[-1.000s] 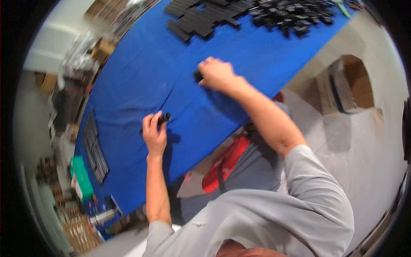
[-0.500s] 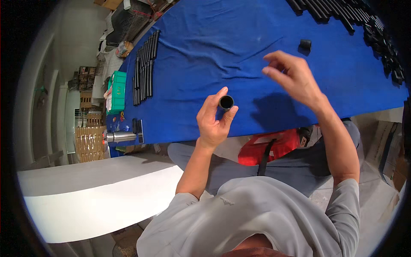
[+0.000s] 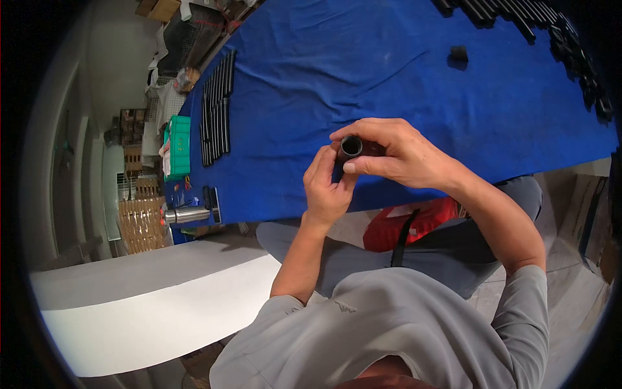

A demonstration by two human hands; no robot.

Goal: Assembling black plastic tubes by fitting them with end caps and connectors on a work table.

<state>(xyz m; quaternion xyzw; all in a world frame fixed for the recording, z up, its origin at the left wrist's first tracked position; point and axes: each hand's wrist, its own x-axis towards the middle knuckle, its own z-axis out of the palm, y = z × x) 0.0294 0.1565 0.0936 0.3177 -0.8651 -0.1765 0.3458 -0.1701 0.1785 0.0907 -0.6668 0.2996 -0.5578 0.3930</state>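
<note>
In front of me a black tube (image 3: 350,147) points its round open end up toward the view. My left hand (image 3: 326,188) is closed round it lower down, with the thumb along its near side. From the right, my right hand (image 3: 408,154) has its fingers and thumb closed about the tube's open end. The tube's lower part is hidden behind the hands. A short black cylindrical piece (image 3: 458,53) lies on the blue cloth (image 3: 304,78), beyond my right hand.
Black rods (image 3: 218,110) lie in rows at the cloth's left edge, near a green crate (image 3: 179,146) and a metal flask (image 3: 188,215). More black tubes (image 3: 483,13) and a pile of black parts (image 3: 580,71) are at the far right. A red object (image 3: 405,227) sits below the table edge.
My right hand has come left and down from above the cloth and closed on the tube's upper end. My left hand still holds the tube in nearly the same place.
</note>
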